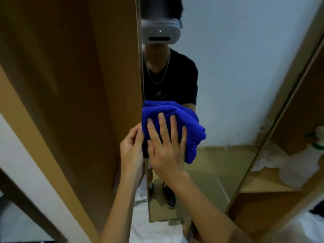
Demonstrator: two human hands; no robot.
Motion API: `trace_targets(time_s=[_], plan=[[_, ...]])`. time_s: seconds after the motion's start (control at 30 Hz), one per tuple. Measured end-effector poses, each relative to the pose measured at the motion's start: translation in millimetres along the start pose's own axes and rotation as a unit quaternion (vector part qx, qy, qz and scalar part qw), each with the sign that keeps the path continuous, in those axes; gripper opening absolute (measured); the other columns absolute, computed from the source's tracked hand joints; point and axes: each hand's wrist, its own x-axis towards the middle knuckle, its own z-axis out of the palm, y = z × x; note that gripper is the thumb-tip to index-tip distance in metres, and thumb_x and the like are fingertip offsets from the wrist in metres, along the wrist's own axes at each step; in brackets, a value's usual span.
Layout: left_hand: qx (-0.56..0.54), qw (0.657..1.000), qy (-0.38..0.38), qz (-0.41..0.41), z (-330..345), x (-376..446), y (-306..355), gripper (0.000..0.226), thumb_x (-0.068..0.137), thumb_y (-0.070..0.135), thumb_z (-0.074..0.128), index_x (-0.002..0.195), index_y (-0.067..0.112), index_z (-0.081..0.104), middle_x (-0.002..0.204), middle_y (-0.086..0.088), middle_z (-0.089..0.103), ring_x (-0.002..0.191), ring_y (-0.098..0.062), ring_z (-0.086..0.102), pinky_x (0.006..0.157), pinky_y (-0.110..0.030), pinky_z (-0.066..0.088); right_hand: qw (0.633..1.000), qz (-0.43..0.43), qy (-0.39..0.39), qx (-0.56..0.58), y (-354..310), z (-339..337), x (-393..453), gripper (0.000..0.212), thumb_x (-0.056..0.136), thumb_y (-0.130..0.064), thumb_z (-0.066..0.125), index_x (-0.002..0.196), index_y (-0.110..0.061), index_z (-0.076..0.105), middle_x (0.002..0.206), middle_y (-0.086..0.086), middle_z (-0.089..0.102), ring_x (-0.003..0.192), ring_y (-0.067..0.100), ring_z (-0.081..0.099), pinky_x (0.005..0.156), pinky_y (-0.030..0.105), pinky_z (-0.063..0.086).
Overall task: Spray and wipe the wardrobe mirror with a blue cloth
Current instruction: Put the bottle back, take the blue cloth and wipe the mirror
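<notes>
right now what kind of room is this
Probably a bedroom or dressing corner at home. A tall mirror is fixed to a brown wooden wardrobe, and open shelves at the right hold white things. Both hands hold a blue cloth against the glass.

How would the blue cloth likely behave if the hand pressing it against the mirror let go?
The blue cloth is bunched in soft folds, so it is probably floppy and light. The right hand presses it flat-fingered against the mirror; glass gives little grip, so it would likely slide down. The left hand, touching its edge, might catch it.
</notes>
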Motion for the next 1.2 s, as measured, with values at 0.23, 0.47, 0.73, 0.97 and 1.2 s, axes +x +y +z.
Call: trace_targets(time_s=[0.23, 0.47, 0.73, 0.97, 1.2], plan=[[-0.022, 0.999, -0.017, 0.016, 1, 7, 2, 0.03, 0.087, 0.035, 0.056, 0.11, 0.022, 0.072, 0.099, 0.0, 0.074, 0.081, -0.007, 0.067, 0.071, -0.019, 0.056, 1.0, -0.007, -0.008, -0.028, 16, 4, 2, 0.062, 0.103, -0.043, 0.034, 0.155, -0.03, 0.004, 0.163, -0.001, 0.011, 0.152, 0.022, -0.005, 0.122, 0.048, -0.003], [-0.085, 0.996, -0.023, 0.01, 8, 5, 3, 0.02, 0.097, 0.018, 0.049, 0.103, 0.017, 0.069, 0.092, 0.009, 0.075, 0.091, -0.004, 0.07, 0.074, -0.013, 0.054, 0.997, -0.011, 0.037, -0.068, 91, 0, -18, 0.062, 0.1, -0.043, 0.032, 0.156, -0.031, 0.009, 0.165, -0.007, -0.007, 0.152, 0.023, -0.004, 0.122, 0.049, 0.0], [-0.065, 0.997, 0.011, 0.031, 7, 12, -7, 0.018, 0.095, 0.021, 0.052, 0.104, 0.013, 0.065, 0.091, 0.008, 0.069, 0.096, -0.007, 0.065, 0.11, -0.041, 0.045, 0.985, 0.1, 0.095, -0.106, 220, -28, -48, 0.06, 0.101, -0.037, 0.021, 0.157, -0.025, 0.001, 0.165, -0.005, -0.005, 0.152, 0.025, 0.0, 0.121, 0.053, 0.008], [-0.116, 0.993, 0.009, 0.026, 8, 15, -13, 0.015, 0.093, 0.022, 0.053, 0.1, 0.013, 0.063, 0.092, 0.003, 0.064, 0.094, -0.009, 0.062, 0.111, -0.04, 0.042, 0.976, 0.158, 0.128, -0.075, 198, -20, -41, 0.059, 0.102, -0.034, 0.022, 0.157, -0.023, 0.002, 0.165, 0.006, 0.006, 0.149, 0.039, 0.013, 0.12, 0.057, 0.01], [-0.147, 0.989, -0.008, -0.009, 4, 16, -7, 0.014, 0.087, 0.024, 0.058, 0.097, 0.015, 0.063, 0.086, 0.009, 0.067, 0.089, -0.005, 0.063, 0.101, -0.033, 0.043, 0.993, 0.116, 0.033, -0.003, 82, -5, -31, 0.064, 0.103, -0.038, 0.029, 0.156, -0.025, -0.004, 0.164, 0.001, -0.014, 0.151, 0.032, -0.004, 0.12, 0.058, 0.003]])
